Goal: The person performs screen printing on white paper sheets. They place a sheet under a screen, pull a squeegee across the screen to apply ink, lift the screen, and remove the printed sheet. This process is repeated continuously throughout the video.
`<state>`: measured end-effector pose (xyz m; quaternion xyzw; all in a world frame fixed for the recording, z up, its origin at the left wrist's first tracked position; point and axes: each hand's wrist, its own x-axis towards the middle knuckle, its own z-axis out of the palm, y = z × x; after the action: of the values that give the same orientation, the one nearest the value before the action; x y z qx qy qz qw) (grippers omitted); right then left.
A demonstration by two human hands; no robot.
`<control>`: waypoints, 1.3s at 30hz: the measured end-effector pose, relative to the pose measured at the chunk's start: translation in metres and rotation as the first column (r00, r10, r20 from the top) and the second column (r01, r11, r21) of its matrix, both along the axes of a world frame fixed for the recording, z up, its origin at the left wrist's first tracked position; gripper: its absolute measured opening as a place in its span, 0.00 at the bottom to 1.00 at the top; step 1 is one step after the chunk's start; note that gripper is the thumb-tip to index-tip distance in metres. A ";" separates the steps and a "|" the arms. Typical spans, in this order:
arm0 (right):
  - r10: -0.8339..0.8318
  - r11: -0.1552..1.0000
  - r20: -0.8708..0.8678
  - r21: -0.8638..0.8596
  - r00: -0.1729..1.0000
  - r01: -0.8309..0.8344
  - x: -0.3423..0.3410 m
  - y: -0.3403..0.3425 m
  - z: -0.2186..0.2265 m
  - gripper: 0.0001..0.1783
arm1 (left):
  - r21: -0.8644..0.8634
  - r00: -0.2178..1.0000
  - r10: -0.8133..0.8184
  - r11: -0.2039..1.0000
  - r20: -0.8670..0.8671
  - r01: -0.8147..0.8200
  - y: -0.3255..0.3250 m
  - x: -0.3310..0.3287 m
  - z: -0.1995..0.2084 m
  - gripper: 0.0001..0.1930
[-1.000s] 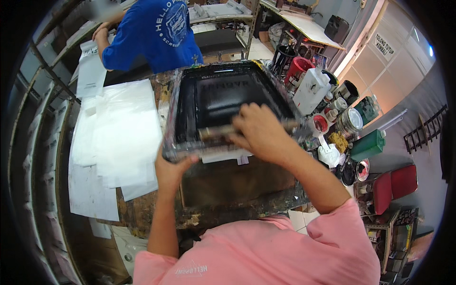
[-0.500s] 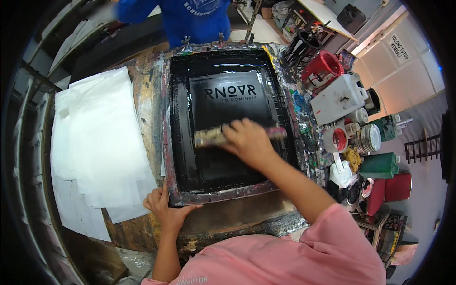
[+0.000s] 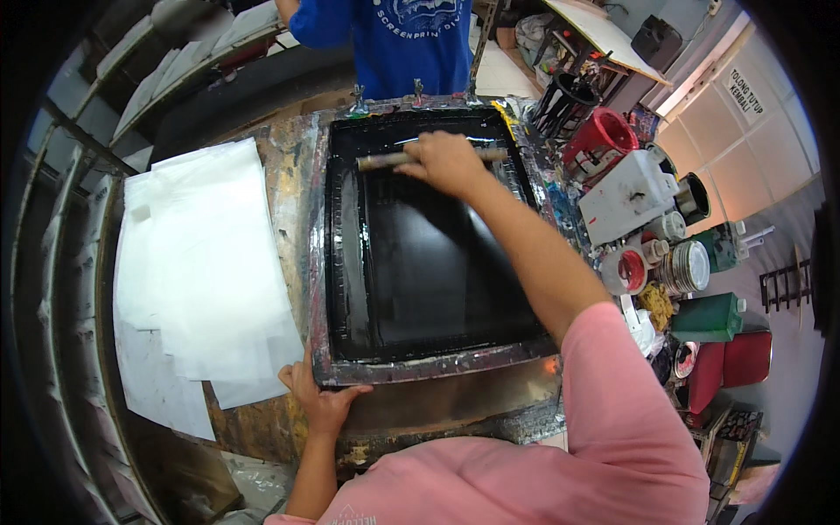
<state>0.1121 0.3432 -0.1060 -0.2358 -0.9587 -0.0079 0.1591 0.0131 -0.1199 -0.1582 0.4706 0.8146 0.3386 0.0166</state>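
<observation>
A screen printing frame [image 3: 437, 371], its inner surface covered in wet black ink [image 3: 437, 280], lies on the stained worktable [image 3: 394, 411]. My right hand [image 3: 444, 162] wraps around the wooden handle of a squeegee [image 3: 379, 163], which lies crosswise near the frame's far end. The squeegee's middle and lower edge are partly hidden by my fingers and the ink. At the near left corner, my left hand [image 3: 322, 394] rests against the frame, with thumb stretched along the near edge and forefinger along the left side; its other fingers are curled.
White sheets [image 3: 206, 262] lie stacked left of the frame. Ink tubs, a red bucket [image 3: 604, 136], a white jug [image 3: 628, 197] and a green container [image 3: 709, 317] crowd the right. Clamps [image 3: 417, 92] line the frame's far edge. Beyond stands a person in blue [image 3: 411, 52].
My right hand has pushed the squeegee from the middle to the far end, and black ink now covers the lettering. My left hand stays at the corner. The person in blue has shifted right.
</observation>
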 end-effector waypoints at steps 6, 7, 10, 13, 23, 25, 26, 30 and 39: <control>-0.024 0.999 -0.073 -0.024 0.997 0.023 0.083 -0.147 -0.001 0.22 | 0.080 0.998 0.005 0.997 -0.068 0.001 0.000 -0.003 -0.010 0.65; -0.035 0.999 -0.043 -0.034 0.998 0.033 0.097 -0.175 0.007 0.22 | 0.104 0.999 0.006 0.995 -0.033 -0.003 0.002 -0.002 -0.010 0.64; -0.050 0.990 0.019 -0.130 0.999 0.052 0.130 -0.240 0.043 0.23 | 0.192 0.997 -0.012 0.981 0.081 -0.004 0.011 0.006 0.002 0.60; -0.018 0.995 -0.049 -0.095 0.999 0.013 0.145 -0.266 0.102 0.22 | 0.445 0.956 -0.087 0.894 0.280 -0.049 0.029 0.015 0.039 0.53; 0.043 0.903 -0.423 0.405 0.905 0.146 0.073 -0.165 0.258 0.23 | 0.609 0.680 -0.329 0.763 0.655 -0.217 0.207 -0.075 0.101 0.19; 0.023 0.917 -0.405 0.373 0.914 0.142 0.069 -0.158 0.274 0.25 | 0.391 0.345 -0.309 0.899 0.886 -0.198 0.249 -0.093 0.057 0.21; -0.027 0.928 -0.370 0.336 0.928 0.161 0.067 -0.157 0.283 0.27 | 0.322 0.460 -0.262 0.945 0.849 -0.057 0.271 -0.103 0.039 0.22; -0.004 0.977 -0.360 0.198 0.933 0.081 0.065 -0.156 0.321 0.34 | -0.042 0.454 0.050 0.999 0.889 -0.028 0.348 -0.127 0.004 0.19; -0.163 0.939 -0.244 0.258 0.956 0.226 0.060 -0.159 0.323 0.35 | 0.260 0.658 -0.071 0.946 0.749 -0.194 0.243 -0.137 0.031 0.14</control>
<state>0.1717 0.1843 0.2166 -0.3040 -0.8961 -0.1346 0.2942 -0.1236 0.1234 -0.1269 0.2570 0.6851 0.6287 0.2632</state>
